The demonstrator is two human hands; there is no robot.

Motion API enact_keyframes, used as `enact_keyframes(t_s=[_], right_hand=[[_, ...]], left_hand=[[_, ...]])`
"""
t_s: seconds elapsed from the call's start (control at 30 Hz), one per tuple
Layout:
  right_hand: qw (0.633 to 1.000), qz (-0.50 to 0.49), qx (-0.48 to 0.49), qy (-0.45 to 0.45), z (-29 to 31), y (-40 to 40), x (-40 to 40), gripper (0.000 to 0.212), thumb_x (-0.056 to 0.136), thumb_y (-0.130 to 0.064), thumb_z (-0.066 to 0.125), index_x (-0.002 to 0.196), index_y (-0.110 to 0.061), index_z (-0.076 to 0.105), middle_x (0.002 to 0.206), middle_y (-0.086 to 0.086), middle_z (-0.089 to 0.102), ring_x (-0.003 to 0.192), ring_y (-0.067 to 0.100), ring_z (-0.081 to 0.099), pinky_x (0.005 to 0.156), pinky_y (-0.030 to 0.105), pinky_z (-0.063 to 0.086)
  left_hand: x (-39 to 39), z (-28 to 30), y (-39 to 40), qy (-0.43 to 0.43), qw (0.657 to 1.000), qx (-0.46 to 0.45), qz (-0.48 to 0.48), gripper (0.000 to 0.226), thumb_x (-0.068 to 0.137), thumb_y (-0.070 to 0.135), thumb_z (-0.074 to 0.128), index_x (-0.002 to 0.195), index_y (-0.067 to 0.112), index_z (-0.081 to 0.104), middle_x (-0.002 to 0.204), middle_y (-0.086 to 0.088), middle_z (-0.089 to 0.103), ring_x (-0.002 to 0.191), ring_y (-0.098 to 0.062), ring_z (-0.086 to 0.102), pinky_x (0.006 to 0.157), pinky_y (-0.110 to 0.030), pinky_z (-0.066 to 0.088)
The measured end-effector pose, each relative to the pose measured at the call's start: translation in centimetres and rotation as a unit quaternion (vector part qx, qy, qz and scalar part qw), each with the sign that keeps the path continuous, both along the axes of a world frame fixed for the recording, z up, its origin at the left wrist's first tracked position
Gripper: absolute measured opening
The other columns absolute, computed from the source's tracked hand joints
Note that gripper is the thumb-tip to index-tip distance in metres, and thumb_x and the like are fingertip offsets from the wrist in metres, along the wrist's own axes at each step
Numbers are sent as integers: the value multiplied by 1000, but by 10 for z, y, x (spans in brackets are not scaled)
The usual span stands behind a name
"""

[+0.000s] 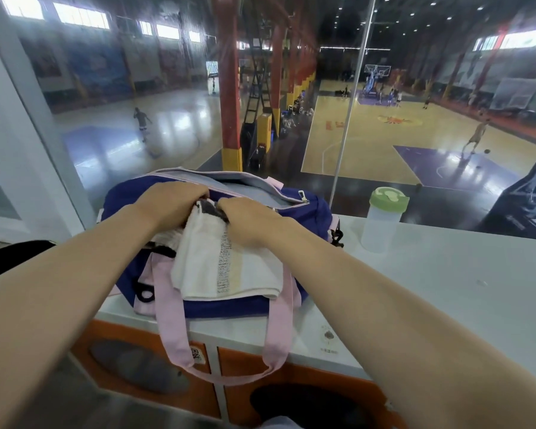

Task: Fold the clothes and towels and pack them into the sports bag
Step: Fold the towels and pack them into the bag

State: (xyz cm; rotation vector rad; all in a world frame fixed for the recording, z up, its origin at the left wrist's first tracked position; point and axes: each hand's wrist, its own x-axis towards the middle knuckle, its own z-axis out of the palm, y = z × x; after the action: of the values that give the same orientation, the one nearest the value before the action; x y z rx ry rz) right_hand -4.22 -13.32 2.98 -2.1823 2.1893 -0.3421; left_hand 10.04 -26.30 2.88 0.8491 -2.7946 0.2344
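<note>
Both hands are at the mouth of the bag (304, 212) on the tabletop (446, 274). The left hand (171, 201) and right hand (248, 218) curl their fingers round the far end of the folded white towel (226, 267). Its long axis runs from the hands back toward the person, draped over the bag's near side, so the push looks to go forward and down. A bottle (382, 221) stands just right.
</note>
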Motion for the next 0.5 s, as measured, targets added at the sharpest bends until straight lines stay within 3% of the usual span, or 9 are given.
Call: enact_keyframes(t_s=[0.17,0.27,0.4,0.5], right_hand=[[999,-48,16,-7,-6,-7,3,51,87,-19,55,134,-12,38,125,15,56,113,33,53,85,41,41],[997,-48,-12,52,-1,-6,4,41,87,-21,56,125,-10,46,120,14,58,105,30,55,77,35,37],[982,-16,-117,146,2,4,15,31,90,-20,51,119,-13,54,118,11,56,104,30,53,82,38,38],[962,32,-199,184,-7,16,25,32,89,-19,51,120,-17,57,117,6,59,99,28,56,81,39,38]], left_hand=[[-2,12,-10,12,999,-33,-5,15,87,16,53,92,27,60,95,0,68,82,-22,58,65,-32,38],[-5,14,-7,0,999,-49,-21,11,87,23,54,83,31,47,84,7,62,75,-18,54,63,-35,44],[-12,24,-2,58,998,-3,-8,10,89,17,47,98,19,48,88,-1,56,77,-23,51,65,-38,41],[-20,41,0,80,997,8,-15,19,84,28,56,95,20,43,86,-2,55,75,-22,51,63,-36,39]])
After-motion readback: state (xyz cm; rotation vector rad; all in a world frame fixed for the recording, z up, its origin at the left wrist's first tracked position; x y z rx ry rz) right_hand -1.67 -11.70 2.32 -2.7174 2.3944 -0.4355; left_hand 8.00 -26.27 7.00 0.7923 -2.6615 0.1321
